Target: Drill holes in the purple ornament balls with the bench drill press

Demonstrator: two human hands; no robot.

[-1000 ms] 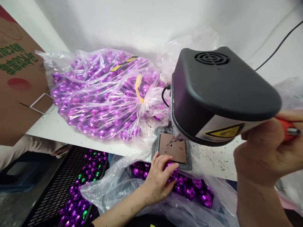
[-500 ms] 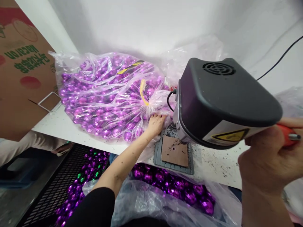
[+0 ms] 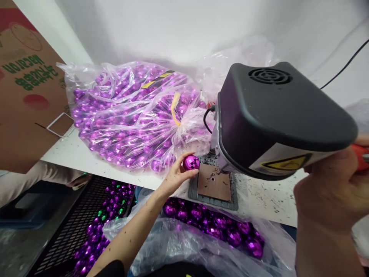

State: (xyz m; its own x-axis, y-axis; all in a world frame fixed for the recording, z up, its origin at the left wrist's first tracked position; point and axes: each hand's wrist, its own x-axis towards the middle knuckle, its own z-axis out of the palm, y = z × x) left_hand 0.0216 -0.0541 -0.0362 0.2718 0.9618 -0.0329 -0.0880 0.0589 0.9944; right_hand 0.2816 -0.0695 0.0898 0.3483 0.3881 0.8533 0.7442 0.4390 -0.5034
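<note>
My left hand pinches a shiny purple faceted ball just left of the grey base plate of a black machine. A brown pad with a small hole covers the plate. My right hand is closed round the machine's red lever handle at the right edge. Behind my left hand lies a tied clear bag of purple balls on the white table.
An open plastic bag of purple balls hangs below the table's front edge. A black mesh crate holds purple and green balls at lower left. A cardboard box stands at left, above another person's pale sleeve. A black cable runs upper right.
My left hand rose from the lower bag to the tied bag on the table, then drew back holding one purple ball beside the base plate. My right hand stayed on the lever.
</note>
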